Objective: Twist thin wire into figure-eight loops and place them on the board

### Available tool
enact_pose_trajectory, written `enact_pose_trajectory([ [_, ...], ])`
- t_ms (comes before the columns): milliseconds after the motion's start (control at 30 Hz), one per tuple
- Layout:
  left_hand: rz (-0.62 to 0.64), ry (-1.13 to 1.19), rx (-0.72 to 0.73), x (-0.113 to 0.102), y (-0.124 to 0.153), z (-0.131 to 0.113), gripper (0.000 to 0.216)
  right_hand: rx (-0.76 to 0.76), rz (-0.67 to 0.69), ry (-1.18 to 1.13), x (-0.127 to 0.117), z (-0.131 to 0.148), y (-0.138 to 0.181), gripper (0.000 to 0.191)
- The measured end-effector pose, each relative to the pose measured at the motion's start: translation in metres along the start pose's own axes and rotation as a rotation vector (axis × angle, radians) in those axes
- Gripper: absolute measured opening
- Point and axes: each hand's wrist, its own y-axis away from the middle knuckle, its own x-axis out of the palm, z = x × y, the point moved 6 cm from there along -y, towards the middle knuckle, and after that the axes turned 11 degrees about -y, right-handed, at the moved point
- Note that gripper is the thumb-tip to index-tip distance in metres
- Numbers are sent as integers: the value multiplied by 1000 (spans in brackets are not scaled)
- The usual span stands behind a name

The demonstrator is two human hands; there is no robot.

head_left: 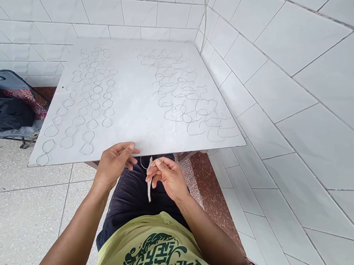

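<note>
A thin curved wire [141, 162] spans the gap between my two hands, just off the front edge of the table. My left hand [114, 163] pinches one end of it between thumb and fingertips. The lower end runs to my right hand [168, 175], whose thumb and forefinger are pressed together on it. Beyond my hands, on the white tabletop [133, 111], several wires twisted into figure-eight loops [88, 142] lie in rows at the left. A loose spread of wavy, open wire pieces [189, 95] covers the right side.
A pale drawstring [149, 187] hangs from my dark trousers behind my right hand. Tiled walls [250, 58] border the table at the back and right, with a cable [205, 17] in the corner. A folding chair [16, 95] with dark cloth stands at the left.
</note>
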Motion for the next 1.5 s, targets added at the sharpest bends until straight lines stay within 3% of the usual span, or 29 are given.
enact_pose_trajectory([
  [333, 65, 64, 33, -4, -11, -6, 31, 32, 41, 73, 5, -1, 2, 34],
  [533, -21, 146, 62, -15, -1, 2, 31, 1, -7, 37, 1, 3, 1, 32],
  [733, -41, 144, 51, -16, -1, 0, 50, 15, 13, 25, 6, 3, 0, 32],
  [867, -124, 66, 68, -17, 3, -8, 57, -38, -31, 4, 4, 9, -4, 31],
  [933, -145, 32, 62, -15, 10, -8, 52, -81, -51, -11, 3, 15, -6, 31],
  [1100, -17, 51, -6, 11, 23, -2, 44, -160, -80, -43, 3, 28, -11, 29],
  [1200, -15, 78, 9, 21, 22, -5, 40, -167, -81, -43, 6, 29, -12, 29],
  [1500, -38, 61, 54, 23, 6, -9, 28, -151, -69, -62, 13, 22, -20, 32],
])
